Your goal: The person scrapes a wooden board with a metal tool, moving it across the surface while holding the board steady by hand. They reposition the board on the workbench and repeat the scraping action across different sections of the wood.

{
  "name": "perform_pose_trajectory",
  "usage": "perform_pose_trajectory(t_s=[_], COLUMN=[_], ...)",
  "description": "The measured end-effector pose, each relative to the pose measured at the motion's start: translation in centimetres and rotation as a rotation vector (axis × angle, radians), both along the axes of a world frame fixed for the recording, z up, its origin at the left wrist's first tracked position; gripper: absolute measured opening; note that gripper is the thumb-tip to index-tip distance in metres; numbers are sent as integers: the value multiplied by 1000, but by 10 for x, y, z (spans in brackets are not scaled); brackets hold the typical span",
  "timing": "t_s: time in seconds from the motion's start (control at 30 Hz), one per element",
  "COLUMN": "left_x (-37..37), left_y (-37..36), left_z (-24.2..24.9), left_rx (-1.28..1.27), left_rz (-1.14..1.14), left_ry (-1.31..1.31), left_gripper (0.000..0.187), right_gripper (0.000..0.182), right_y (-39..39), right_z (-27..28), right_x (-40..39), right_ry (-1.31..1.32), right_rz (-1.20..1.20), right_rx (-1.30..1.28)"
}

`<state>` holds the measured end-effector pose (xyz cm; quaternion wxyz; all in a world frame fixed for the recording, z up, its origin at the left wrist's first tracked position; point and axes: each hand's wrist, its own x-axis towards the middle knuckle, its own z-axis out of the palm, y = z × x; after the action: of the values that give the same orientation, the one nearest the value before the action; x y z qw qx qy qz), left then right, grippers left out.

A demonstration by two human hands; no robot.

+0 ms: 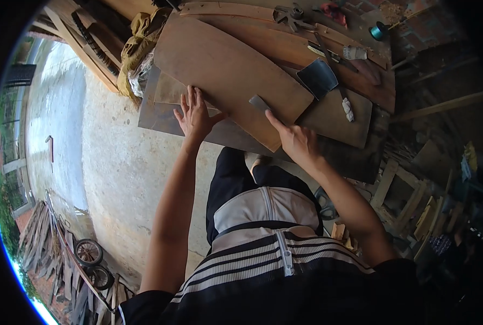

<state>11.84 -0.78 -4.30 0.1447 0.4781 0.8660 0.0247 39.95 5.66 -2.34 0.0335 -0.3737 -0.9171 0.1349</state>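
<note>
A large thin brown sheet (225, 70) lies at a slant across the work table, over other flat boards. My left hand (196, 116) has its fingers spread at the sheet's near left edge, fingertips resting on the boards. My right hand (298, 142) is over the sheet's near right part, its index finger stretched out and the other fingers curled in. A small flat grey blade-like piece (259, 103) sticks out beyond that fingertip, against the sheet. Whatever lies inside the curled fingers is hidden.
Right of the sheet lie a dark square piece (317, 79), a tool with a white-wrapped handle (347, 109) and a whitish cup-like item (354, 52). A teal spool (378, 31) stands at the back. Scrap wood (409, 189) is piled right; wheels (89, 252) lie lower left.
</note>
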Motion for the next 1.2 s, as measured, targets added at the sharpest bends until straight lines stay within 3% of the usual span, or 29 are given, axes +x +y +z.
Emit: perform_pose_trajectory(t_s=[0.07,0.17,0.27,0.4,0.5,0.6,0.7,0.83,0.93,1.03,1.13,1.2], left_x=[1,1,3,2,-1,-4,-14,-33,-37,-44,-63,-76], left_y=[-1,-6,-8,-11,-11,-13,-14,-12,-10,-12,-12,-8], left_z=[-4,-14,-14,-17,-21,-20,-28,-22,-11,1,1,-9], left_rx=[-3,83,112,153,169,173,289,330,218,193,286,289], left_rz=[47,61,81,98,61,92,51,-72,-39,-63,-115,-94], left_ry=[-17,-31,-85,-94,-89,-129,5,141,111,121,101,101], left_gripper=[124,123,125,124,126,111,65,50,60,60,55,59], right_gripper=[73,77,77,75,74,70,67,67,71,69,71,68], right_y=[-27,-48,-42,-21,-24,-45,-65,-55,-36,-19,-27,-42], right_z=[23,29,33,9,9,25,48,44,26,14,17,38], right_x=[39,70,45,-37,-38,-2,34,13,-52,-88,-55,-17], right_ry=[-178,-187,-260,-171,-143,-186,-263,-299,-265,-174,-141,-260], right_rz=[46,92,86,61,39,61,88,90,88,102,124,115], right_rx=[-62,-87,-108,-53,-52,-88,-165,-193,-42,-60,-46,-159])
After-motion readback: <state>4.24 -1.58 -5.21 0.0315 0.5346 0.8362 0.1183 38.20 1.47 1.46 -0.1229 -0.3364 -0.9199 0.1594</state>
